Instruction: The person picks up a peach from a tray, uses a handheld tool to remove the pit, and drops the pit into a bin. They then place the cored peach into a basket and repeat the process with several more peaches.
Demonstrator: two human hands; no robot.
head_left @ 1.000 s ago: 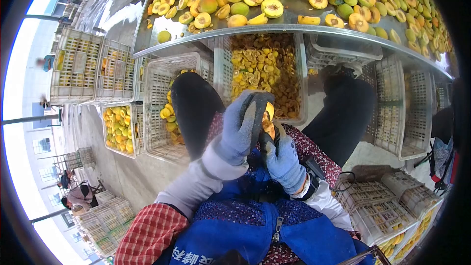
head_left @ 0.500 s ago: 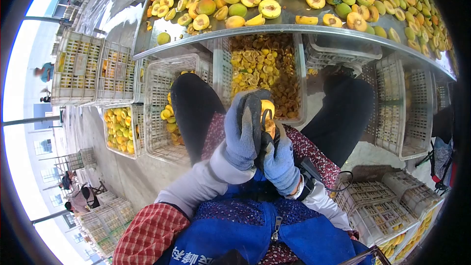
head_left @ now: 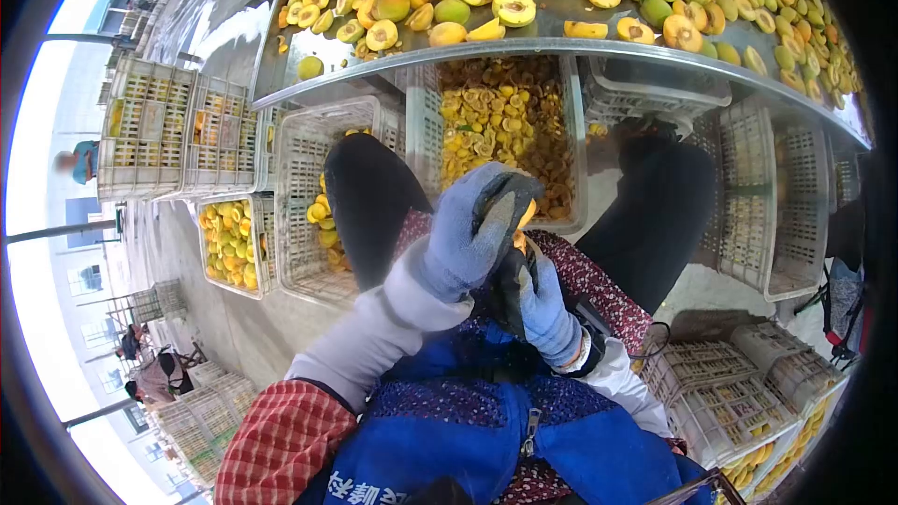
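Observation:
My left hand (head_left: 475,229), in a grey-blue glove with dark fingers, is wrapped round a yellow-orange fruit (head_left: 528,214), mostly hidden by the fingers. Just below and right, my right hand (head_left: 544,310), in a similar glove, is closed close against the fruit. What it holds is hidden by its dark fingertips. Both hands are above my lap, in front of a crate (head_left: 578,168) of yellow fruit pieces.
A metal table (head_left: 402,61) bearing many halved and whole fruits spans the top. A fruit crate (head_left: 295,187) stands left of my knee, with stacked crates (head_left: 145,131) beyond. More crates (head_left: 748,196) stand at the right. A person (head_left: 84,161) is at the far left.
My left hand has turned and its fingers now cover more of the fruit. A dark curved loop seen at the fruit before is now hidden. My right hand has shifted slightly right.

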